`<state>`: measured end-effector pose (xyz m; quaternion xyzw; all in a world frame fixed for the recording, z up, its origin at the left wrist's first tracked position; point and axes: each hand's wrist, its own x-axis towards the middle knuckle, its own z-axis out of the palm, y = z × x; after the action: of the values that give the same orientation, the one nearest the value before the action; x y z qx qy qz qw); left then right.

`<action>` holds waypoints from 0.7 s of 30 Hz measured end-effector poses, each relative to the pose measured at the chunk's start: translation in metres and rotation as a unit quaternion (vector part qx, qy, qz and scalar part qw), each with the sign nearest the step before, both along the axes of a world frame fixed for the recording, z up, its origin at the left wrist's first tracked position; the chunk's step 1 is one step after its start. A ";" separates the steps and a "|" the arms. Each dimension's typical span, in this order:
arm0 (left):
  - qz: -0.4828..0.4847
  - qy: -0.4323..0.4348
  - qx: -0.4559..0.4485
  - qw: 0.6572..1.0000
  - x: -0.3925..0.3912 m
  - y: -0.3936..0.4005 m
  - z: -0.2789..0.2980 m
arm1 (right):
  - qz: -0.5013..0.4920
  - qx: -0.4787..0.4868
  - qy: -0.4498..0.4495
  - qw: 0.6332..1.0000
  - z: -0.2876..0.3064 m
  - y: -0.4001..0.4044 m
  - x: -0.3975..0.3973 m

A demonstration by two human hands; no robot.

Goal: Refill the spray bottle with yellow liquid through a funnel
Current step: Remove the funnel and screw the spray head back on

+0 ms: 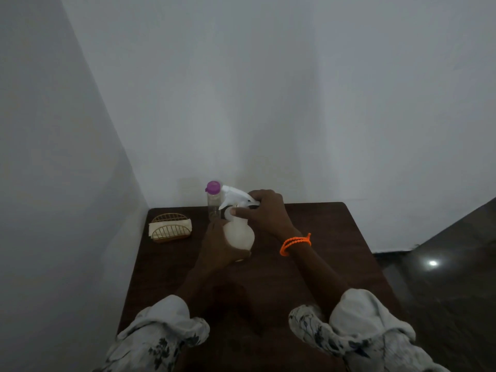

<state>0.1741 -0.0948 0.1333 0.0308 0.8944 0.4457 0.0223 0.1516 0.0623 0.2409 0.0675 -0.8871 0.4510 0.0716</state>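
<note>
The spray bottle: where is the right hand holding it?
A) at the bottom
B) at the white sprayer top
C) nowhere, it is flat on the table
B: the right hand grips the white sprayer top of the spray bottle, while the left hand holds its round body.

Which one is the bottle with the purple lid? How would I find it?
Look at the dark wooden table, at its far edge by the wall. The clear bottle stands upright just behind the white spray bottle that both hands hold. Its purple cap is the only purple thing there.
</note>
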 end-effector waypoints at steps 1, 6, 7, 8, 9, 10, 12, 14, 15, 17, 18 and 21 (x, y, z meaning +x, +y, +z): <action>0.001 0.008 0.001 1.000 0.001 0.001 0.000 | -0.007 0.005 0.005 1.000 -0.001 0.000 0.001; 0.005 0.036 0.010 0.999 0.006 0.008 0.004 | -0.078 0.035 0.035 0.996 -0.008 0.006 0.005; 0.005 0.039 0.011 0.999 0.007 0.010 0.004 | -0.084 0.046 0.035 0.995 -0.009 0.008 0.006; 0.003 0.040 0.012 0.999 0.008 0.011 0.003 | -0.090 0.059 0.032 0.994 -0.010 0.009 0.007; -0.001 0.041 0.014 0.999 0.010 0.013 0.003 | -0.098 0.070 0.029 0.992 -0.010 0.011 0.009; -0.005 0.042 0.017 0.999 0.011 0.015 0.003 | -0.107 0.080 0.026 0.991 -0.011 0.012 0.012; -0.012 0.044 0.025 0.999 0.012 0.018 0.003 | -0.110 0.090 0.028 0.989 -0.010 0.013 0.016; -0.015 0.044 0.032 0.998 0.014 0.022 0.006 | -0.080 0.058 0.019 0.995 -0.008 0.017 0.018; -0.014 0.043 0.034 0.998 0.014 0.024 0.008 | -0.053 0.027 0.003 0.998 -0.006 0.020 0.019; -0.009 0.045 0.037 0.998 0.012 0.027 0.010 | -0.010 -0.028 -0.029 0.999 -0.005 0.025 0.020; -0.006 0.047 0.039 0.998 0.011 0.028 0.010 | -0.005 -0.040 -0.034 0.999 -0.006 0.027 0.021; 0.006 0.039 0.039 0.998 0.012 0.030 0.006 | -0.036 -0.029 -0.014 0.999 -0.011 0.027 0.025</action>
<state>0.1866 -0.0653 0.1395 0.0437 0.8767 0.4787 -0.0160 0.1768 0.0892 0.2298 0.0268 -0.8766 0.4741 0.0777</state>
